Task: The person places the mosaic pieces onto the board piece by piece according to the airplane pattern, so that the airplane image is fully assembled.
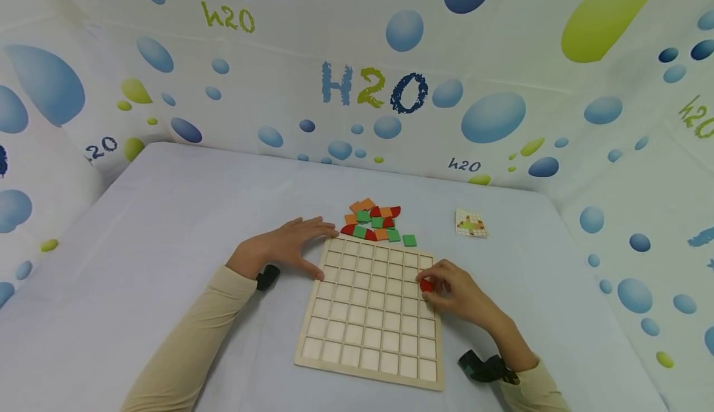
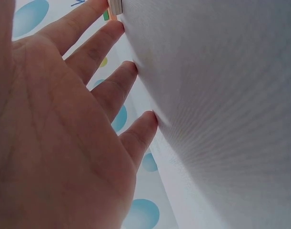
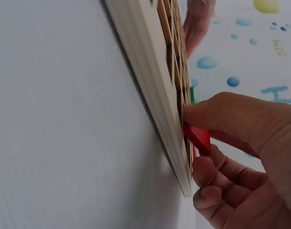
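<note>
A pale wooden grid board (image 1: 362,376) lies flat on the white-covered table, its square cells bare in the head view apart from where my right hand covers it. My right hand (image 1: 460,291) is over the board's right edge and pinches a red tile (image 1: 426,285) between thumb and fingers. In the right wrist view the red tile (image 3: 198,137) is tilted against the grid. My left hand (image 1: 292,241) rests at the board's upper left side with fingers spread and straight, thumb and a fingertip touching the frame. The left palm (image 2: 64,133) fills much of the left wrist view.
Just beyond the board's far edge lies a loose cluster of orange tiles (image 1: 365,204), green tiles (image 1: 409,240) and red tiles (image 1: 395,211). A small pattern card (image 1: 471,223) lies farther right. A patterned cloth (image 1: 279,40) hangs behind the table.
</note>
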A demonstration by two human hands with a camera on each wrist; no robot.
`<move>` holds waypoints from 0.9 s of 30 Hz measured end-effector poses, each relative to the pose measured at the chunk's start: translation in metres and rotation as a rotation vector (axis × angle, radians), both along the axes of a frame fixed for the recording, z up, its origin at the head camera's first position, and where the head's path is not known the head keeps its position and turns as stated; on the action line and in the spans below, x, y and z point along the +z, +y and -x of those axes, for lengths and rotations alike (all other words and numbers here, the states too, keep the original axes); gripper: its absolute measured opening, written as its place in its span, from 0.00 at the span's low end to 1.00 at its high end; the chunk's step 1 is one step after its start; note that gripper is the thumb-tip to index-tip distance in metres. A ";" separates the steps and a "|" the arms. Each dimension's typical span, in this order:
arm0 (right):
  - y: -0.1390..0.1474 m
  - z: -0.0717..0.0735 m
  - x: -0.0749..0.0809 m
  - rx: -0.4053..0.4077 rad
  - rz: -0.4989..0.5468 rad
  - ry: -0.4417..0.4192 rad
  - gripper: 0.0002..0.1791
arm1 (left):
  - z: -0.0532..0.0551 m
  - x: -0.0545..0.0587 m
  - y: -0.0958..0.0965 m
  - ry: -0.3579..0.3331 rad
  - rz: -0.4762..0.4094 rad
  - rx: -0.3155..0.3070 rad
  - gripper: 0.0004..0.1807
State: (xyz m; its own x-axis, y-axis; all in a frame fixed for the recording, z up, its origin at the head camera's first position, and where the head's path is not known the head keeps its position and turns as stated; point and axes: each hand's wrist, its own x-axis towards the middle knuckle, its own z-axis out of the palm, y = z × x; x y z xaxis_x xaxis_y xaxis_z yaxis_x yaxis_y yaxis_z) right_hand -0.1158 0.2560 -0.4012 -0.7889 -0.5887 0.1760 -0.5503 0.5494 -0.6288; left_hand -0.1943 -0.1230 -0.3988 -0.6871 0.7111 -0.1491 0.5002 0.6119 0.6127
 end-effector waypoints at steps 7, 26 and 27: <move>0.007 0.001 0.005 0.015 0.017 0.004 0.14 | -0.001 0.002 0.000 -0.002 -0.006 0.002 0.48; 0.018 0.006 0.006 -0.116 0.112 -0.261 0.05 | -0.001 0.003 0.001 -0.009 -0.004 0.000 0.48; 0.020 0.006 0.007 -0.112 0.109 -0.283 0.05 | -0.001 0.003 0.001 -0.009 -0.004 0.001 0.48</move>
